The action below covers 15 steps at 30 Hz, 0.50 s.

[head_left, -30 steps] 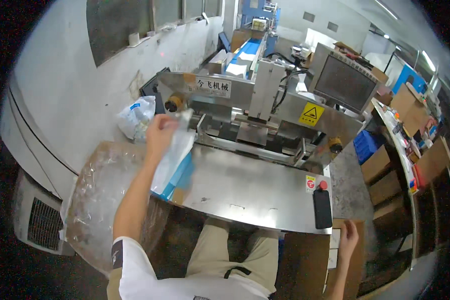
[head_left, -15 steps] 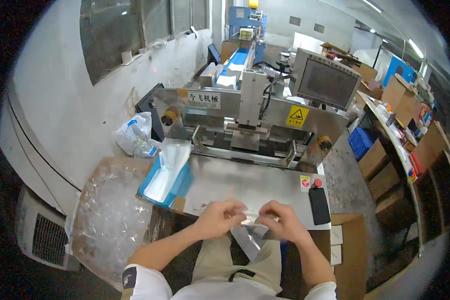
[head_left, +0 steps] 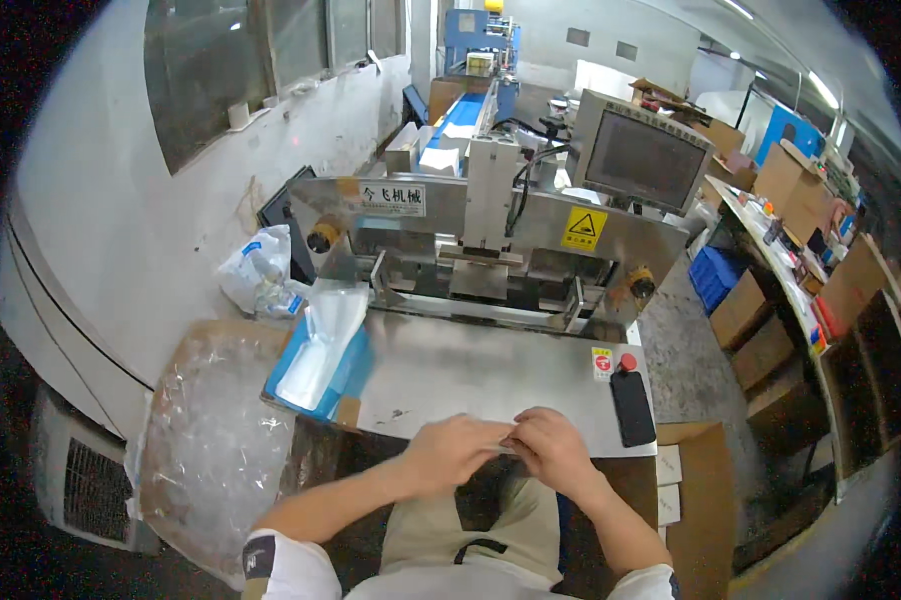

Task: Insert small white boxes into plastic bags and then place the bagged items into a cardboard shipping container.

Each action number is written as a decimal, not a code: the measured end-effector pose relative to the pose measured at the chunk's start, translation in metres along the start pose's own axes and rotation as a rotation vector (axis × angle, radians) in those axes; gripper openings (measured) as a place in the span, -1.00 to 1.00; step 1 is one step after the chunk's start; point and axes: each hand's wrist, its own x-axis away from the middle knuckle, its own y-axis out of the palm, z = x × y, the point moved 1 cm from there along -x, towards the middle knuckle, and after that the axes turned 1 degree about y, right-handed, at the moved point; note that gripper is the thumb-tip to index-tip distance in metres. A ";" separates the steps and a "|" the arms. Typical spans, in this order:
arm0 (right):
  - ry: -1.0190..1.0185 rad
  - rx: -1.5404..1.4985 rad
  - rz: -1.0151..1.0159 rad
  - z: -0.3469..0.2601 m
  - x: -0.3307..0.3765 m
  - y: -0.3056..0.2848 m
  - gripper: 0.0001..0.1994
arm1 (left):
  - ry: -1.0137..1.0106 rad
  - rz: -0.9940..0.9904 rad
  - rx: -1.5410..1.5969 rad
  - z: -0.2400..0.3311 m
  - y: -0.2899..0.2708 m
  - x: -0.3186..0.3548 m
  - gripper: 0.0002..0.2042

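Note:
My left hand (head_left: 459, 452) and my right hand (head_left: 549, 452) meet above my lap, at the front edge of the steel worktop (head_left: 471, 365). Both are closed, fingertips together on a clear plastic bag (head_left: 503, 448). Only a thin pale bit of it shows between the fingers; the rest is hidden. The left hand is slightly blurred. On the worktop's left side, a stack of white plastic sleeves (head_left: 321, 345) lies over a blue tray (head_left: 293, 372). A black phone (head_left: 632, 408) rests at the right end, below a red push button (head_left: 627, 362).
A steel press machine (head_left: 486, 200) with a monitor (head_left: 646, 155) stands behind the worktop. At the left is a carton lined with clear plastic (head_left: 221, 420). An open cardboard box (head_left: 709, 500) with white boxes stands at the right. Farther right runs a cluttered bench (head_left: 771, 240).
My hands have come together, and the bag that hung stretched between them is now mostly hidden by the fingers. The whole view has shifted slightly.

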 end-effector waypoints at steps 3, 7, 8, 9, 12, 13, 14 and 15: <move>0.073 -0.002 -0.090 0.004 0.003 -0.002 -0.84 | -0.171 -0.192 -0.031 -0.020 -0.001 -0.001 -0.76; 0.151 -0.231 -0.234 0.026 0.008 -0.003 -0.89 | -0.215 -0.277 -0.081 -0.035 -0.018 -0.003 -0.81; 0.192 -0.298 -0.252 0.027 0.004 -0.009 -0.92 | -0.202 -0.275 -0.083 -0.039 -0.023 -0.005 -0.81; 0.253 -0.233 -0.308 0.031 0.001 -0.013 -0.89 | -0.256 -0.310 -0.010 -0.046 -0.026 -0.007 -0.80; 0.257 -0.138 -0.370 0.063 -0.016 -0.004 -0.85 | -0.372 -0.386 0.001 -0.095 -0.032 -0.018 -0.76; 0.168 -0.154 -0.355 0.092 -0.021 0.008 -0.85 | -0.464 -0.446 0.108 -0.117 -0.034 -0.025 -0.74; 0.210 -0.179 -0.340 0.111 -0.028 0.015 -0.86 | -0.469 -0.451 0.115 -0.138 -0.030 -0.031 -0.74; 0.212 -0.181 -0.340 0.136 -0.035 0.026 -0.86 | -0.530 -0.514 0.144 -0.159 -0.026 -0.038 -0.69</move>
